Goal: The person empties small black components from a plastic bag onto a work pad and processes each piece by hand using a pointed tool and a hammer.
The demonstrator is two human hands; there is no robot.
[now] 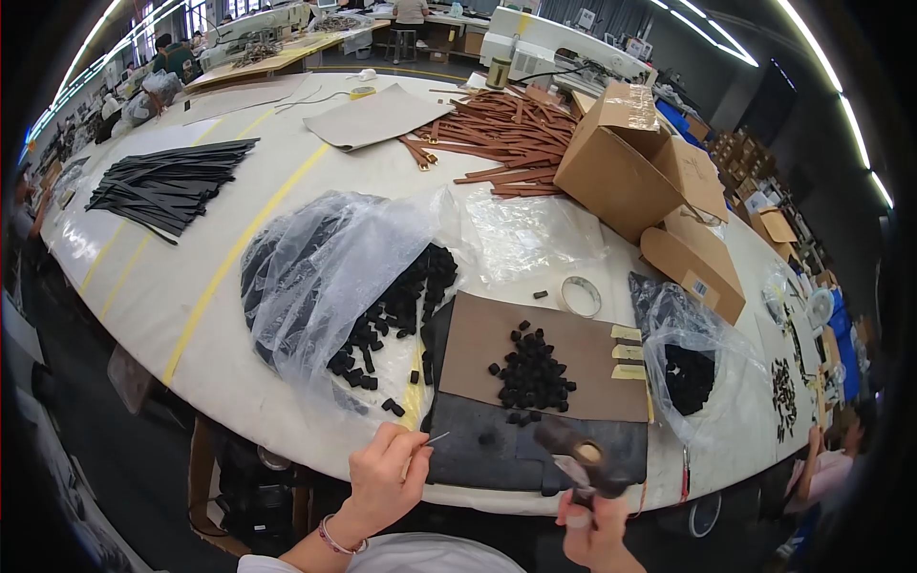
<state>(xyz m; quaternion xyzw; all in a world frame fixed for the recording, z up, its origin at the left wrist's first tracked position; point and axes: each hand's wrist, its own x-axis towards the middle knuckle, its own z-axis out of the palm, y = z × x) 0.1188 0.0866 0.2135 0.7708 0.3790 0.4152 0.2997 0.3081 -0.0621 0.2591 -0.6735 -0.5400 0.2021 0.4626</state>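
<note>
A metal pin and a hammer are held in front of a brown sheet of small black pieces.

Nearest, the slim metal pin (438, 439) is pinched in the narrowed fingers of the left hand (390, 468), at the sheet's near left; the blurred hammer (592, 456) is gripped by the right hand (594, 535), at its near right. The black mat (478, 466) under the brown sheet (468, 349) offers open room between the hands, bounded by the bench (172, 286) edge. Black pieces (535, 372) are heaped on the sheet; many more are contained in the plastic bags to its left (325, 267) and right (659, 315), which hem both sides. Which pieces are finished cannot be told. Beyond the sheet are seen a tape roll (565, 297), then a cardboard box (611, 172) and brown straps (506, 134).
</note>
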